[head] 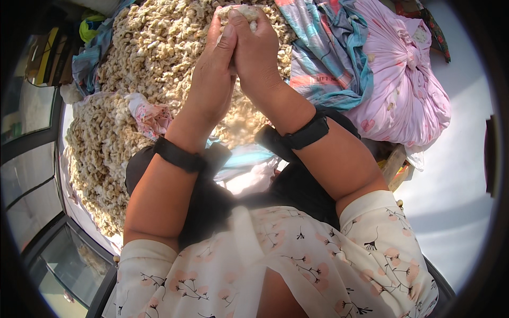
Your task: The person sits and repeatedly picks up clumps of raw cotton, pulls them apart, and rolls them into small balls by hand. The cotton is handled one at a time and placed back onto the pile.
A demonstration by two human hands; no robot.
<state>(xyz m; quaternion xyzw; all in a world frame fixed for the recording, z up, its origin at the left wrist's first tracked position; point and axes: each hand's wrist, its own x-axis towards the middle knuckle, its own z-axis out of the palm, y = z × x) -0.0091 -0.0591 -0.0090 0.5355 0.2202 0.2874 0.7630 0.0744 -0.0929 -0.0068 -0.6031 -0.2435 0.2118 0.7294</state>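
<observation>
My left hand (220,67) and my right hand (256,51) meet at the top middle, thumbs side by side, pressed around a pale clump of fluffy fibre (242,14). The fingers' far sides are hidden. Beneath and behind them spreads a large heap of cream and tan fibrous tufts (159,43), which looks like raw cotton or wool. A second mass of the tufts (103,139) lies at the left, with a bunched pink patterned cloth (153,119) at its edge. Both wrists wear black straps.
Right of the heap lie a blue and red checked cloth (326,67) and a knotted pink cloth bundle (409,95). A cardboard box (395,171) shows under the bundle. Dark-framed windows (32,159) line the left side; a white surface (449,198) is at the right.
</observation>
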